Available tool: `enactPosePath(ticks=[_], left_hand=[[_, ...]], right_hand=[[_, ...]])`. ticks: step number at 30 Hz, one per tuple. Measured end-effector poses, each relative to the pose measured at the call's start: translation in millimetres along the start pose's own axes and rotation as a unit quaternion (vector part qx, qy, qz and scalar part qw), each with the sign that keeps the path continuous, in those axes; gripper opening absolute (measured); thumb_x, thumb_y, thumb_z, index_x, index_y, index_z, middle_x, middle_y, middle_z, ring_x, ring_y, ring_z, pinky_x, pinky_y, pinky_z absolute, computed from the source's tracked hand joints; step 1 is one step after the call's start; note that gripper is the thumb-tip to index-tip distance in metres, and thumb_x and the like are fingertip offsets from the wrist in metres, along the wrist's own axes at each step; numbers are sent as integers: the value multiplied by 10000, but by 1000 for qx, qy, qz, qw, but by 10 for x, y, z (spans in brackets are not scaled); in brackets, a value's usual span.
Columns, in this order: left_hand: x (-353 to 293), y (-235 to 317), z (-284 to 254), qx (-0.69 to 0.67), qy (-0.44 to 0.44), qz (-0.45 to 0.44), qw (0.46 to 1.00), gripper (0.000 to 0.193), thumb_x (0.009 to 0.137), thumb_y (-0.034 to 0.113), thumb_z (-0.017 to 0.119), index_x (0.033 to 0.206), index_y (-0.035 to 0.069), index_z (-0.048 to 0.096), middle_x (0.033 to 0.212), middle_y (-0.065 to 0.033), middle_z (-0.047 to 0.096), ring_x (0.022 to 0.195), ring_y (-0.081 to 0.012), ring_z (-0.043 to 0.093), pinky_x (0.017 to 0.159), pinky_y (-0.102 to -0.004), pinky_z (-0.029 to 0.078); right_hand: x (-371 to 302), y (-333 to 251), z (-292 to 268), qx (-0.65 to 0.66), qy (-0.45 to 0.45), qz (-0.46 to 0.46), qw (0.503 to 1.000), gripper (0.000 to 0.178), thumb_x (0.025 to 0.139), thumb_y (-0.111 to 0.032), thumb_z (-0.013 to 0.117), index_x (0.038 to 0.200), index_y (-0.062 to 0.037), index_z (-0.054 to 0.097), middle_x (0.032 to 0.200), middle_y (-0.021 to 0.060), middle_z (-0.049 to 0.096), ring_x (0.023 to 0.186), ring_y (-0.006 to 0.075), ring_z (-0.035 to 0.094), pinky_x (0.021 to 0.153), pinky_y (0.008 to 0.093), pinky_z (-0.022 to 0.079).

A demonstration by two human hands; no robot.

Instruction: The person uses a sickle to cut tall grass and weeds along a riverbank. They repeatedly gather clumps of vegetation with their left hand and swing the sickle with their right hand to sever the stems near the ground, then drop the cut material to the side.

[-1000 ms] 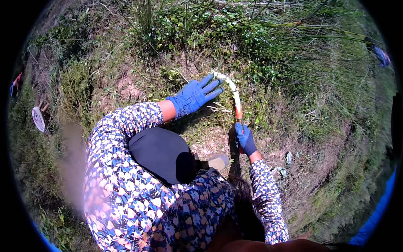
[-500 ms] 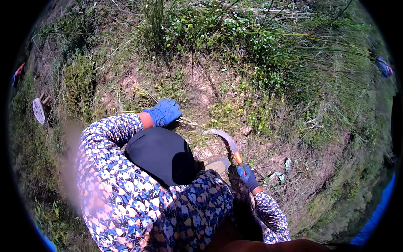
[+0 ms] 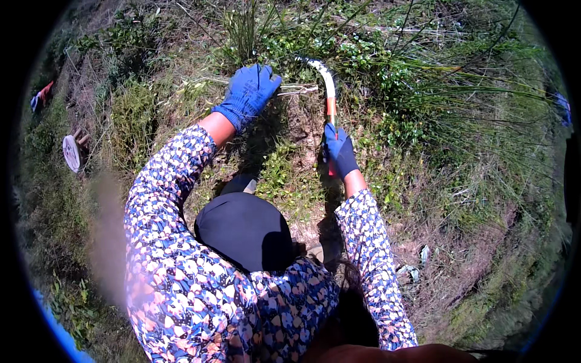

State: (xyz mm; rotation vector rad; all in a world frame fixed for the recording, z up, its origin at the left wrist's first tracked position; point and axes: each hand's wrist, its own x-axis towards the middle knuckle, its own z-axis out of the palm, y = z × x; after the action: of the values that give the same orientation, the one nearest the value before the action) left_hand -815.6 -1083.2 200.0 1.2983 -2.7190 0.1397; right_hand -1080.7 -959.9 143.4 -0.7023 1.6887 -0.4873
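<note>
Both hands wear blue work gloves, left hand [image 3: 249, 91] and right hand [image 3: 341, 151], below long sleeves [image 3: 163, 224] printed with small blue, white and orange flowers.

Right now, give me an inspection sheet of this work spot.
Surface: sloping ground, bare earth patched with low weeds.
Job's things: sickle, curved pale blade pointing up-left into the grass tuft, orange handle.
Clutter: round pale disc-shaped thing on the grass at far left; small pale scraps on the earth at lower right.
Grips: left hand, blue glove, at the grass stems by the tuft's base, fingers curled; right hand, blue glove, shut on the sickle handle.
Cables: nothing seen.
Surroundings: long reed-like grass at upper right; weeds all around.
</note>
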Motion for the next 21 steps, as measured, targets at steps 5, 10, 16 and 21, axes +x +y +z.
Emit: enactPosePath(ticks=[5, 10, 16, 21], left_hand=[[368, 353, 603, -140, -104, 125, 977, 398, 885, 200, 510, 1273, 117, 528, 1244, -125, 559, 902, -278, 606, 720, -423, 503], [593, -193, 1285, 120, -11, 170, 978, 306, 888, 197, 489, 1142, 112, 637, 1256, -95, 603, 1039, -242, 599, 746, -388, 494], [68, -66, 897, 27, -252, 31, 967, 148, 871, 221, 564, 953, 156, 668, 949, -56, 648, 953, -225, 617, 732, -385, 485], [-982, 13, 602, -27, -294, -22, 955, 146, 873, 192, 561, 961, 155, 672, 954, -52, 641, 961, -228, 612, 766, -377, 488]], right_hand=[[202, 133, 247, -152, 22, -47, 987, 462, 958, -456, 452, 789, -39, 557, 617, 99, 566, 527, 225, 589, 526, 389, 469], [-352, -23, 724, 143, -37, 89, 985, 378, 982, -440, 466, 840, -90, 473, 589, 7, 482, 430, 132, 473, 369, 317, 386], [-1206, 659, 793, -36, 110, 40, 992, 349, 984, -389, 494, 960, -42, 525, 603, 30, 493, 501, 132, 502, 448, 331, 383], [-1351, 497, 685, -118, 131, -48, 983, 331, 978, -341, 524, 994, -11, 550, 621, 72, 526, 532, 161, 499, 497, 351, 393]])
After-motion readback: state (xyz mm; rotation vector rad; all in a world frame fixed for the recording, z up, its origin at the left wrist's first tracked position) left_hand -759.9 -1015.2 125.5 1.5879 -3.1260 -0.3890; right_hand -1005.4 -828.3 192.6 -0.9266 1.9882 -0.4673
